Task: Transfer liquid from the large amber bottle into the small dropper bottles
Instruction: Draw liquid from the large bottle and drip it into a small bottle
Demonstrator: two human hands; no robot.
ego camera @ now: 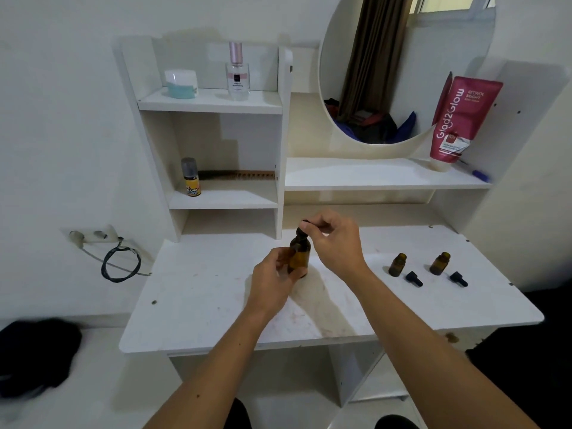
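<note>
Standing upright near the middle of the white desk (201,305), the big amber bottle (299,257) is where we have both hands. Our left hand (272,281) curls round its body, and our right hand (335,243) pinches the black dropper cap (302,228) at its neck. Well off to the right stand two small amber bottles (397,264) (439,263) — both uncapped — each with a black dropper top (414,278) (458,278) lying just beside it.
</note>
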